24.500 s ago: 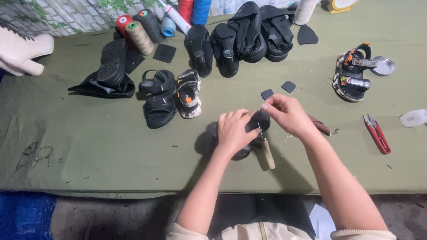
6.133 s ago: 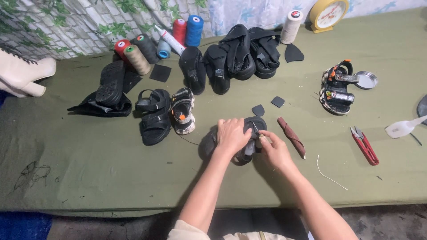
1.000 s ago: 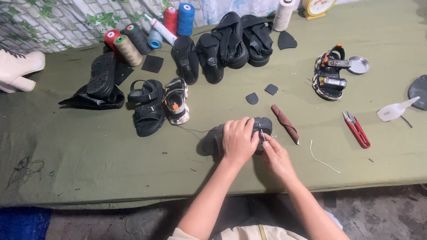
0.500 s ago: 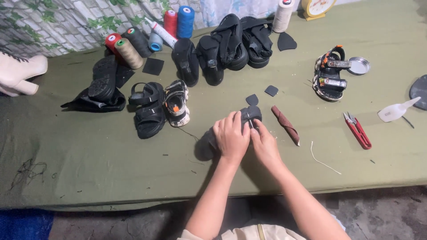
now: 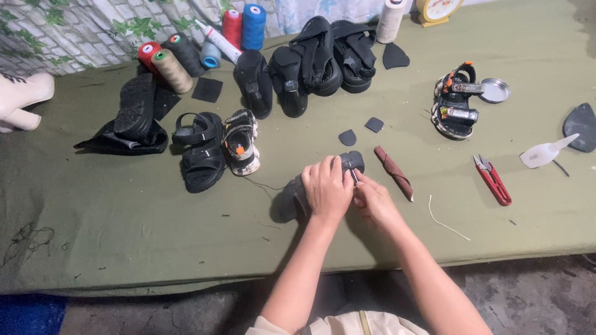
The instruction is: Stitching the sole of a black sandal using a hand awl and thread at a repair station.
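Dark shoe lower than before, under both hands.

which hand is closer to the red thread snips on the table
Right. The right hand lies just left of the red thread snips, across the brown wrapped tool. The left hand sits farther left, on the dark shoe.

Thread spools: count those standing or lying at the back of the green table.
7. Red-topped, beige, dark and small blue lie back left; red and blue stand beside them; white stands further right. Others may be hidden.
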